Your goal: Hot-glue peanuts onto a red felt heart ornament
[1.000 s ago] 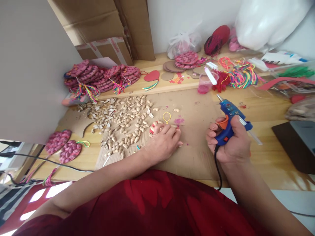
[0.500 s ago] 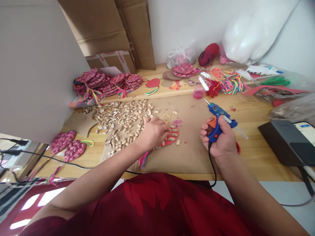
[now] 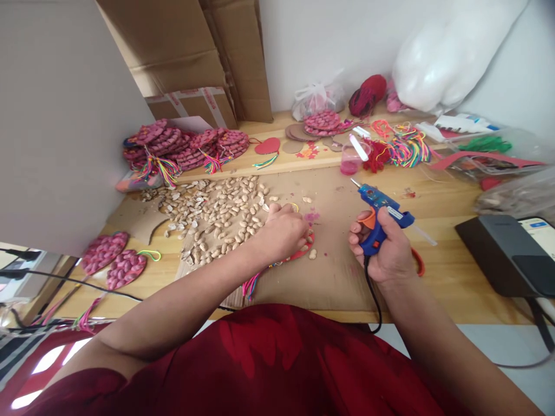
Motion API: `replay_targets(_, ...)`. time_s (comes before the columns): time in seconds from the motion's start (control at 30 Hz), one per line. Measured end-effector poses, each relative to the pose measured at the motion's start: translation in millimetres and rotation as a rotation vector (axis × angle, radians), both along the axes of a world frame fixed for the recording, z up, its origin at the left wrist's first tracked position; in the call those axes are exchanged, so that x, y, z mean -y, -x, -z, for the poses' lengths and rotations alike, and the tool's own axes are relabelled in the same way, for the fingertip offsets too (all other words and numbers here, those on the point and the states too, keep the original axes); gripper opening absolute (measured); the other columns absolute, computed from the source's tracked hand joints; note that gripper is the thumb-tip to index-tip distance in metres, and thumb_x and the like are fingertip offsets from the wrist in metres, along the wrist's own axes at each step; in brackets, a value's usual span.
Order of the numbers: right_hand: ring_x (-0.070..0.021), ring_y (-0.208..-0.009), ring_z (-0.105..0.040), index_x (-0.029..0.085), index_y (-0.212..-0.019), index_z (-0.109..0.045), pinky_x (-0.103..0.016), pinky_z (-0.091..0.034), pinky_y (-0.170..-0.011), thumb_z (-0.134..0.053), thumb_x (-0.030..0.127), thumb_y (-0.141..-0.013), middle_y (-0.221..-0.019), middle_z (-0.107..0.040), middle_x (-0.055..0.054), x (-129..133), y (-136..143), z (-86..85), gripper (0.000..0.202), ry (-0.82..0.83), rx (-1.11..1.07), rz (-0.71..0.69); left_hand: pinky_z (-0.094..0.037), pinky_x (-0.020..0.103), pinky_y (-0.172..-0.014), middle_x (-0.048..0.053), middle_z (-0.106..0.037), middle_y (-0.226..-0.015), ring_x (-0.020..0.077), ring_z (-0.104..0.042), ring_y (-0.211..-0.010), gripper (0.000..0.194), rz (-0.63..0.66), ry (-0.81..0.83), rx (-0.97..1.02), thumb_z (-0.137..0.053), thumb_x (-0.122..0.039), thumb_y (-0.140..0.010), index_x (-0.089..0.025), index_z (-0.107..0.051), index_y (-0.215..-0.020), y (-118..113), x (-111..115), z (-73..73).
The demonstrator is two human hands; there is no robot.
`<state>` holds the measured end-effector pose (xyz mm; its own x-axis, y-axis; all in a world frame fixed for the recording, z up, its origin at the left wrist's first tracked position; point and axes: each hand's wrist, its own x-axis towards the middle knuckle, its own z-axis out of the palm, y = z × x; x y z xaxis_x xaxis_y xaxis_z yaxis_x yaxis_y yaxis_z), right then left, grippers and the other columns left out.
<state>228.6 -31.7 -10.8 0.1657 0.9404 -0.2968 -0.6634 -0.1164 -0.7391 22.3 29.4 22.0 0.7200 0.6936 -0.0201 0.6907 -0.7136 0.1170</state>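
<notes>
My right hand (image 3: 390,254) grips a blue glue gun (image 3: 378,215) with an orange trigger, its nozzle pointing up and left, its black cord hanging off the table edge. My left hand (image 3: 284,231) rests palm down on a red heart-shaped cutout (image 3: 303,249) partly covered with peanut shells; whether its fingers pinch a shell is hidden. A rainbow tassel (image 3: 250,284) trails from under that wrist. A pile of loose peanut shells (image 3: 217,216) lies just left of the hand on a cardboard sheet (image 3: 338,277). One shell (image 3: 313,253) lies beside the heart.
Finished pink shell hearts are stacked at the back left (image 3: 182,141), and two more (image 3: 115,260) lie near the front left edge. Coloured cords (image 3: 403,147), a pink cup (image 3: 349,159), yarn and bags crowd the back. A dark device (image 3: 503,251) sits at the right.
My left hand slid from the shell pile back onto the red heart, covering more of it. The glue gun hand stayed nearly still, lowering slightly.
</notes>
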Motion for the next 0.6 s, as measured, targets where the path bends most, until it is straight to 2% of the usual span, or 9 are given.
replay_targets(0.23, -0.0152, -0.054, -0.055, 0.017, -0.084, -0.062, -0.017, -0.04, -0.035, -0.093, 0.058, -0.055, -0.069, -0.058, -0.002, -1.2, 0.4, 4.3, 0.059, -0.022, 0.007, -0.015, -0.027, 0.042, -0.081, 0.007, -0.067, -0.073, 0.0255, -0.056, -0.089, 0.017, 0.009, -0.031, -0.007, -0.062, -0.024, -0.084, -0.019, -0.073, -0.072, -2.6, -0.7, -2.8)
replay_targets(0.43, -0.0155, -0.054, -0.055, 0.017, -0.086, -0.062, -0.017, -0.04, -0.035, -0.089, 0.058, -0.062, -0.069, -0.058, -0.002, -0.2, -0.4, 6.7, 0.055, -0.058, 0.033, -0.024, -0.028, 0.042, -0.08, 0.009, -0.068, -0.074, 0.0265, -0.057, -0.088, 0.016, 0.023, -0.043, -0.034, -0.061, -0.023, -0.083, -0.018, -0.071, -0.072, -4.7, -0.6, -2.6)
replay_targets(0.6, -0.0153, -0.055, -0.056, 0.018, -0.085, -0.062, -0.016, -0.041, -0.036, -0.092, 0.059, -0.06, -0.07, -0.058, -0.002, 1.2, 0.9, 4.5, 0.057, -0.068, 0.048, -0.057, -0.03, 0.044, -0.081, 0.011, -0.068, -0.073, 0.0272, -0.059, -0.086, 0.014, 0.016, -0.051, -0.062, -0.063, -0.023, -0.079, -0.016, -0.071, -0.07, -9.5, -1.4, 1.2)
